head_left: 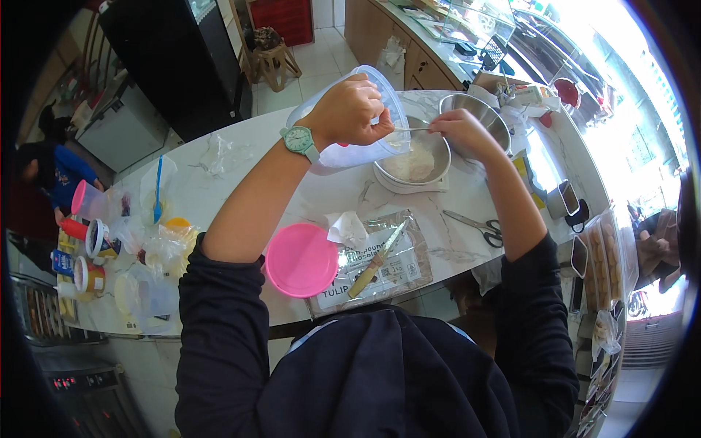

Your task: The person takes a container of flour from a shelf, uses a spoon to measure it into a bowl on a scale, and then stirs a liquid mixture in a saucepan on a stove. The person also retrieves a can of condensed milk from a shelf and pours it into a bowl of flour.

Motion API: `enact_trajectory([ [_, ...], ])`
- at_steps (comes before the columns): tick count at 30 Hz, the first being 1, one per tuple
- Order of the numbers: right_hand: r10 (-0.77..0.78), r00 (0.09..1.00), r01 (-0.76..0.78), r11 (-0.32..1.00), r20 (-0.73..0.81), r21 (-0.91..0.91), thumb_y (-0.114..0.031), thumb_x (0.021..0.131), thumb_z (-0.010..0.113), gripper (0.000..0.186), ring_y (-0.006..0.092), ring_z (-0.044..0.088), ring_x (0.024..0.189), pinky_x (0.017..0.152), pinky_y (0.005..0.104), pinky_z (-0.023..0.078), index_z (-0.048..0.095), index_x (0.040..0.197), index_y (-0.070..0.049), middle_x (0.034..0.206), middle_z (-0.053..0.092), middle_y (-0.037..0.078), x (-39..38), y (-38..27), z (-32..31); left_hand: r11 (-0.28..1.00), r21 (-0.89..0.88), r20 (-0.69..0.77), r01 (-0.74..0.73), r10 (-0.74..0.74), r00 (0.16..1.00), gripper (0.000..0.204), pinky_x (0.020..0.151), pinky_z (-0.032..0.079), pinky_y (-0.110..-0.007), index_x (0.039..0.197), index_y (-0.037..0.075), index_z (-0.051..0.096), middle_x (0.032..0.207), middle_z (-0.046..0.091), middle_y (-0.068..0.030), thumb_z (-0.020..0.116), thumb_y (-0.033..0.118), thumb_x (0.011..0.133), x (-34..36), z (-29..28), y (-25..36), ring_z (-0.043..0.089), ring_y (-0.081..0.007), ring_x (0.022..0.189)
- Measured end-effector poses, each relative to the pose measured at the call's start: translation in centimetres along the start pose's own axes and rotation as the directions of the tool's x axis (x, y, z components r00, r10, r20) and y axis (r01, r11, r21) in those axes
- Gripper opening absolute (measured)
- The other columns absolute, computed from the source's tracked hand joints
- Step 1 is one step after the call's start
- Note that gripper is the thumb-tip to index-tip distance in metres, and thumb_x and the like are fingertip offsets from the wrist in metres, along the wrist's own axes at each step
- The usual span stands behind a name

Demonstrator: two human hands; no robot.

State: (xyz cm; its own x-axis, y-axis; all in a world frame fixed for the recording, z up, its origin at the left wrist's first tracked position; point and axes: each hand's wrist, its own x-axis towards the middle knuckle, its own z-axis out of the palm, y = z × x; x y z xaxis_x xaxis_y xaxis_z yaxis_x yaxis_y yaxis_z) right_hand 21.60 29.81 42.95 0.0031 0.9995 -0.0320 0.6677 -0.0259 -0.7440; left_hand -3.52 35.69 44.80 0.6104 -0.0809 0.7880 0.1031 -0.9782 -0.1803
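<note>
Closed in a fist, my left hand [353, 109] grips a translucent plastic tub [359, 152], tipped on its side toward a metal bowl [442, 170]. White powder [415, 165] lies in that bowl, which rests on a white kitchen scale [412, 187]. My right hand [466, 133] pinches the thin metal handle [418, 129] of a utensil reaching to the tub's mouth; its other end is hidden. To the right of it is a second, larger metal bowl [491, 117]. A green watch [299, 140] is on my left wrist.
Close to me lie a pink round lid [301, 260], a foil-like package [409, 270] with a knife [377, 260] across it, and scissors [478, 225]. Tubs, plastic bags and a blue spatula [158, 191] crowd the left end. Another person [69, 171] is at far left.
</note>
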Motion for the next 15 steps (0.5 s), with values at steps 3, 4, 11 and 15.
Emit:
enact_trajectory([
  [3,0.066,0.995,-0.059,0.994,-0.08,0.087,-0.018,0.079,0.06,0.024,0.0127,0.055,0.069,0.064,0.0261,0.043,0.067,0.091,0.001,0.073,0.063,0.005,-1.1,1.4,-2.9,1.0,-0.006,-0.008,0.015,-0.016,1.0,0.026,0.062,0.045,-0.033,0.046,0.003,0.046,0.048,0.044,-0.0099,0.061,0.007,0.066,-0.4,-0.2,-0.2,0.046,-0.0246,0.052],
  [4,0.152,0.983,-0.133,0.976,-0.106,0.17,-0.017,0.08,0.06,0.023,0.0133,0.056,0.07,0.064,0.0273,0.044,0.067,0.092,0.001,0.074,0.063,0.006,-1.5,1.4,-3.3,1.0,-0.006,-0.013,0.024,-0.024,1.0,0.026,0.062,0.045,-0.033,0.046,0.003,0.045,0.048,0.044,-0.0099,0.061,0.007,0.066,-0.7,-0.4,-0.2,0.046,-0.0247,0.052],
  [11,-0.711,0.686,0.34,0.5,-0.153,-0.797,-0.007,0.08,0.06,0.008,0.0268,0.058,0.077,0.075,0.036,0.046,0.063,0.086,-0.003,0.085,0.06,0.009,-4.2,3.7,-0.9,0.998,-0.012,-0.007,0.06,-0.06,0.998,0.026,0.061,0.044,-0.033,0.046,0.003,0.045,0.047,0.042,-0.0097,0.061,0.007,0.066,-1.4,-0.7,-0.4,0.045,-0.0247,0.051],
  [15,-0.709,0.604,0.299,0.624,-0.363,-0.722,-0.002,0.077,0.058,0.011,0.0269,0.056,0.088,0.08,0.036,0.045,0.06,0.088,-0.004,0.085,0.058,0.009,-4.5,0.6,-0.7,0.999,-0.021,0.001,0.038,-0.038,0.999,0.026,0.061,0.044,-0.033,0.046,0.003,0.044,0.047,0.042,-0.0092,0.061,0.007,0.066,-1.4,-0.9,0.0,0.045,-0.0245,0.051],
])
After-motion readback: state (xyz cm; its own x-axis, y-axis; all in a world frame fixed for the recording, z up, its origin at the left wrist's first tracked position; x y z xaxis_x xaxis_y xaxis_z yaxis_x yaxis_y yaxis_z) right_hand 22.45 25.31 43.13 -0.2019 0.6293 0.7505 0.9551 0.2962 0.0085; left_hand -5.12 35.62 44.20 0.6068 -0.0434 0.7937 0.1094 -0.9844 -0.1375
